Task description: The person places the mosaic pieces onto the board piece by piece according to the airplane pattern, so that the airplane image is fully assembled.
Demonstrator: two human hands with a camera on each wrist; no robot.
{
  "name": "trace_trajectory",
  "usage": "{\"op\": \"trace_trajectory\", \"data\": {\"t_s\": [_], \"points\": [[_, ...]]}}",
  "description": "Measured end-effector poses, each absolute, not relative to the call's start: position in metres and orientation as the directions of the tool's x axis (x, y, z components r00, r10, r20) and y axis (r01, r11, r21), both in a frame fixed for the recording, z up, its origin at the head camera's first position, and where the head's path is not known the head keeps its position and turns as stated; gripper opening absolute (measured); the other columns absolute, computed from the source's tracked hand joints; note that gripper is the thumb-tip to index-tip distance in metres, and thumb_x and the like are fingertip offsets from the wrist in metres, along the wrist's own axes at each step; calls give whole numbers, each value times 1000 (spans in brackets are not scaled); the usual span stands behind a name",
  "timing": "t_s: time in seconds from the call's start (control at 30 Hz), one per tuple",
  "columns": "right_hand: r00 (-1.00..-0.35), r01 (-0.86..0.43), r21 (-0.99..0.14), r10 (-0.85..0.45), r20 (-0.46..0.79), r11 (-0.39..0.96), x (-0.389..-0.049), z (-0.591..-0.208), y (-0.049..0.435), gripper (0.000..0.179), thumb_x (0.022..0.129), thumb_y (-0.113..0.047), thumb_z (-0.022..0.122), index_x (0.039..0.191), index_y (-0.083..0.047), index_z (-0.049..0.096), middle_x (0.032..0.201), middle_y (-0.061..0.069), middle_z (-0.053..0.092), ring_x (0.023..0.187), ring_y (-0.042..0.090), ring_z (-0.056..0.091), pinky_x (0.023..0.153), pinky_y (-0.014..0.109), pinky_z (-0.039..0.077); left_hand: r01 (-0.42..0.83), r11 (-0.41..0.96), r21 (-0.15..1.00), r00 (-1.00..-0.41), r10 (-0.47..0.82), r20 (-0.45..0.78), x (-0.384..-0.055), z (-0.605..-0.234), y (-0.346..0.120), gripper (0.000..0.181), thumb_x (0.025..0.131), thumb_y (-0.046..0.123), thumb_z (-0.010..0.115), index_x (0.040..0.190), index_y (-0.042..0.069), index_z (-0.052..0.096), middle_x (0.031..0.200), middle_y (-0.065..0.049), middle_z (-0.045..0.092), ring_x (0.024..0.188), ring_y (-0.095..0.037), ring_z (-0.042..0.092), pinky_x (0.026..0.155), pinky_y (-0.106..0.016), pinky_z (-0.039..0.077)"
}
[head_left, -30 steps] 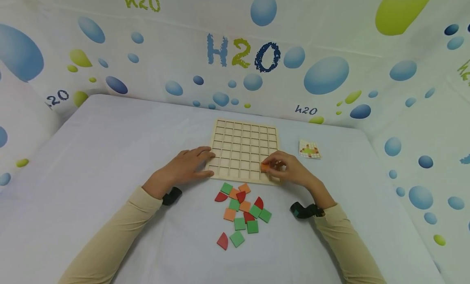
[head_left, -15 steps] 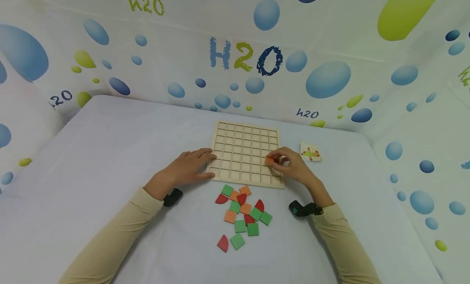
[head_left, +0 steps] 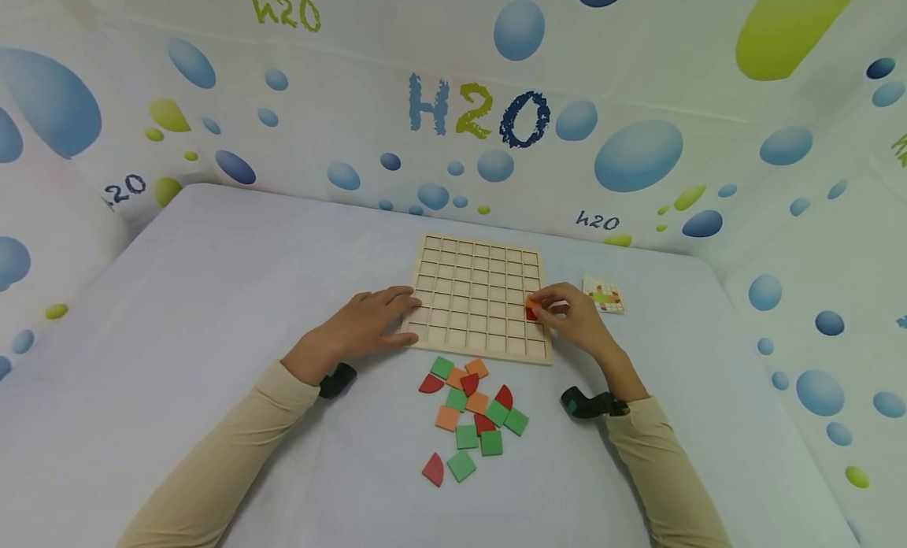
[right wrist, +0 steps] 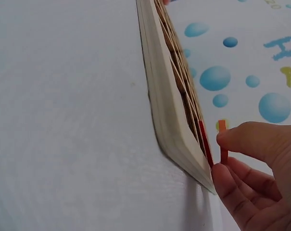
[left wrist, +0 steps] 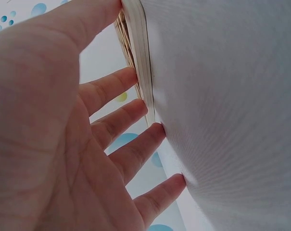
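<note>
A pale wooden grid board (head_left: 468,292) lies flat on the white-covered table. My left hand (head_left: 372,320) rests at its left side, fingers spread and relaxed; in the left wrist view the thumb and some fingertips (left wrist: 131,75) touch the board's edge. Over the board's right columns, my right hand (head_left: 570,316) pinches a small orange tile (right wrist: 222,144) on edge between thumb and fingers. Right beside it, a red piece (right wrist: 206,144) shows at the board, close to a fingertip; the fingers hide part of it in the head view.
Several loose green squares (head_left: 491,442), orange squares (head_left: 448,417) and red quarter-circles (head_left: 434,469) lie in front of the board, some overlapping. A small printed pattern card (head_left: 608,298) sits to the right of the board. A patterned backdrop (head_left: 340,83) stands behind the table.
My right hand has moved a little right and away from me along the board with the orange tile. A red piece has come into sight below it. The left hand stays put.
</note>
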State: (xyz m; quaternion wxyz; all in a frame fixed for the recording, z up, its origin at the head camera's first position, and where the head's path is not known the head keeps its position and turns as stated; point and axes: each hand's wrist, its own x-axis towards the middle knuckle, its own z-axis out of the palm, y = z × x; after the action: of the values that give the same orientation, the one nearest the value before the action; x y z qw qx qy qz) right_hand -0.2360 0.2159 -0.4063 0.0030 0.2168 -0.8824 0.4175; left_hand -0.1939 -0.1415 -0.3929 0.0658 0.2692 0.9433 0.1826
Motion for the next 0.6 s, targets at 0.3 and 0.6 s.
{"op": "trace_trajectory", "data": {"t_s": [0.3, 0.6], "points": [[-916, -365, -704, -368, 156, 610, -245, -403, 212, 18, 90, -3, 69, 105, 7, 68, 102, 21, 63, 90, 31, 62, 74, 28, 53, 490, 783, 384, -843, 537, -18, -194, -392, -143, 58, 95, 37, 64, 142, 7, 48, 149, -19, 40, 137, -36, 39, 107, -60, 31], [-944, -297, -675, -315, 101, 675, -244, -399, 208, 17, 90, -6, 70, 103, 4, 71, 103, 20, 64, 90, 32, 63, 75, 38, 53, 499, 778, 382, -837, 547, -19, -192, -388, -142, 57, 95, 36, 63, 141, 6, 49, 148, -19, 41, 136, -36, 40, 106, -59, 33]]}}
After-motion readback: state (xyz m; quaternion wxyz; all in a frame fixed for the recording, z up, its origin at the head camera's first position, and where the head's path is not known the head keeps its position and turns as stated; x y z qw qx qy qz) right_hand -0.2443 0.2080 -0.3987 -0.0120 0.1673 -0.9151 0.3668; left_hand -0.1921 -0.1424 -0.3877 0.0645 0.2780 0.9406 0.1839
